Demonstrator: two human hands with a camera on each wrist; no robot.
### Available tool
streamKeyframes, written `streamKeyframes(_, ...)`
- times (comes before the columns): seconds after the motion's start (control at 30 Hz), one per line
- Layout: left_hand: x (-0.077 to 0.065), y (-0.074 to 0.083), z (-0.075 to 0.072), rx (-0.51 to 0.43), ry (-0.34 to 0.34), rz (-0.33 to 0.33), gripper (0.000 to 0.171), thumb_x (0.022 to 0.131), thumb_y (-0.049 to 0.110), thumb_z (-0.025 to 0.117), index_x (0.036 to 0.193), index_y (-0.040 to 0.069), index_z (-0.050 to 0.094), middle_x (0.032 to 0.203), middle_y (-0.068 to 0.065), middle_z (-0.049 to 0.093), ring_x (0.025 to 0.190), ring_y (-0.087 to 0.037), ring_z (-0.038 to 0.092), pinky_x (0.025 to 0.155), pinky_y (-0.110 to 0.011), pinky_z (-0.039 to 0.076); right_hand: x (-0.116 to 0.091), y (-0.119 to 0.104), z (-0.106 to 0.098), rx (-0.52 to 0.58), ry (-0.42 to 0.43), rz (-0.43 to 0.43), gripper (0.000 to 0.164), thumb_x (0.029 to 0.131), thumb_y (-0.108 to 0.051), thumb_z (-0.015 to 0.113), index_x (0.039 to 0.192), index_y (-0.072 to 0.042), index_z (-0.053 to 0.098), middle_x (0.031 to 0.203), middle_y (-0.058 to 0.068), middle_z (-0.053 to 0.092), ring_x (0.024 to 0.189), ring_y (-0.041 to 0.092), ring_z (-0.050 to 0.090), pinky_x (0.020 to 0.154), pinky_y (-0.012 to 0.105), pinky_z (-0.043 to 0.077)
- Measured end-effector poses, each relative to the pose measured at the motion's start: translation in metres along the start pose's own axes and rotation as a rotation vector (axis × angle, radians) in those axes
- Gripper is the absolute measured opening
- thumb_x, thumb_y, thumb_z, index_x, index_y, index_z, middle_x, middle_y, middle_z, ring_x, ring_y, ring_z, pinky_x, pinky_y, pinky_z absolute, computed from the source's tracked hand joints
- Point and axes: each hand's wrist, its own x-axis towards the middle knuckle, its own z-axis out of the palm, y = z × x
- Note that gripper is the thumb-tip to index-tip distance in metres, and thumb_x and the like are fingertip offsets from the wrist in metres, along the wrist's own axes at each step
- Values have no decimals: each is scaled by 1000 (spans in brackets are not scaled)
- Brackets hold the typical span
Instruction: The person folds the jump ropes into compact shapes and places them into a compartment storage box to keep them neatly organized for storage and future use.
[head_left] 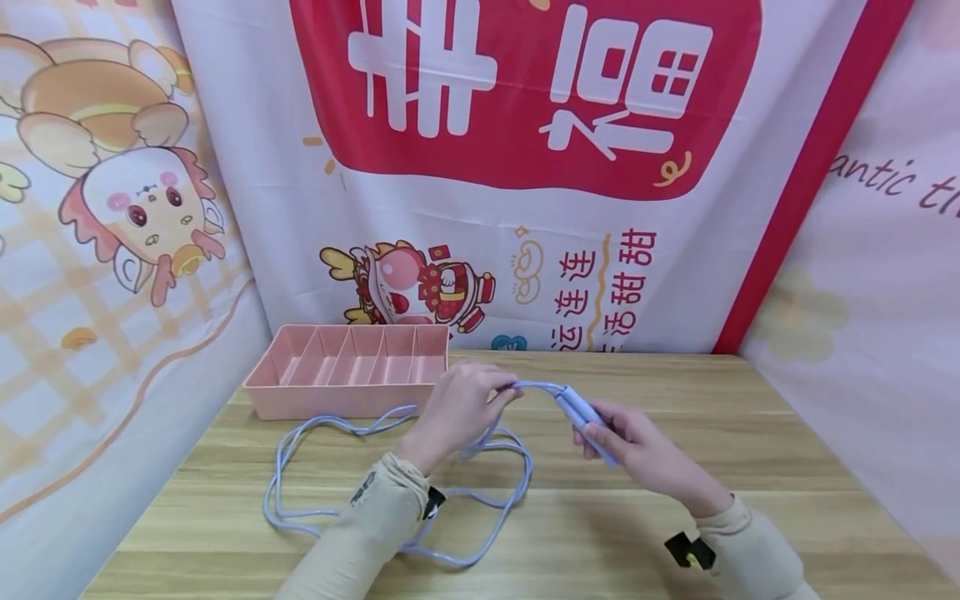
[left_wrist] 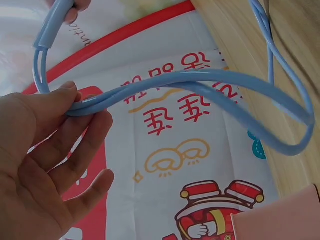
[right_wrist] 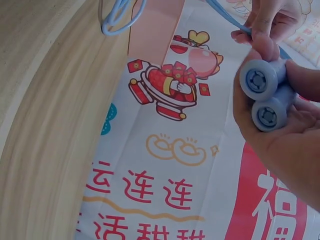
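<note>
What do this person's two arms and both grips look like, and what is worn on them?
The left sleeve and right sleeve are beige; the left one is wrinkled at its end and bears a small, unreadable dark marking. A black piece shows by the left sleeve's end, another by the right one's. The left grip and right grip wear no gloves.

On the table (head_left: 738, 417), we have a lane of bare wood along the right edge, from the far right corner past the right hand (head_left: 641, 446). A second lane lies between the loops of the cord (left_wrist: 200, 76) and the right forearm (head_left: 753, 550), though the handles (head_left: 588, 425) hang across its far end. The loops crowd the left half, with the left hand (head_left: 457, 408) above. Near the far left corner stands the box (head_left: 307, 402); we could reach in from above. The banner (head_left: 450, 217) walls off the far edge.
</note>
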Motion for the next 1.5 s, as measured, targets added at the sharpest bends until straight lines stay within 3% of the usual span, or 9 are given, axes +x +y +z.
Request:
streamKeyframes(0.27,-1,7,8,-107,-44,-72,11,95,27,68,89,19,74,77,13,64,63,-3,52,54,-22,42,-2,-2,-3,-34,229,-87,24,103,-1,47,125,7,55,98,16,64,83,30,66,73,35,57)
streamKeyframes(0.47,-2,6,14,-132,-44,-79,16,99,25,63,85,18,69,71,14,56,59,-4,49,50,-24,39,-2,-5,-10,-30,384,-126,23,103,-1,47,121,10,56,97,19,64,81,23,66,72,32,57)
streamKeyframes(0.6,-3,1,18,-128,-42,-71,14,99,19,62,88,17,71,76,11,62,66,-2,57,55,-22,45,-7,-9,-23,44,541,-90,29,104,-8,49,125,10,54,101,20,65,83,19,67,76,30,56)
streamKeyframes(0.7,-3,-2,18,-117,-23,-71,14,99,19,62,91,15,72,80,9,65,72,-4,61,59,-24,48,-10,-10,-30,49,599,-81,32,104,-11,50,128,9,53,102,20,64,85,18,66,77,29,56)
streamKeyframes(0.87,-1,-7,16,-119,69,-108,13,99,17,62,92,13,73,76,8,65,69,-6,60,61,-25,50,-10,-10,-31,40,521,-5,36,104,-18,51,130,6,52,108,25,62,88,20,66,79,31,55)
streamKeyframes(1.1,1,-9,12,-288,258,-154,14,98,12,64,89,9,75,73,5,66,65,-5,59,57,-22,50,-3,2,-18,112,337,102,35,105,-23,51,130,1,52,108,22,61,91,27,63,80,38,55)
streamKeyframes(1.27,2,-2,12,-461,305,-149,13,97,8,64,96,3,75,75,1,68,68,-7,65,58,-22,54,1,8,-6,107,283,100,31,105,-22,51,128,-1,54,105,20,62,89,29,64,77,39,56)
streamKeyframes(1.5,3,10,12,-702,289,-246,15,97,10,65,102,1,76,77,-1,70,70,-12,69,64,-29,57,5,10,4,81,241,18,28,105,-12,47,127,3,53,102,20,61,85,27,64,72,36,57)
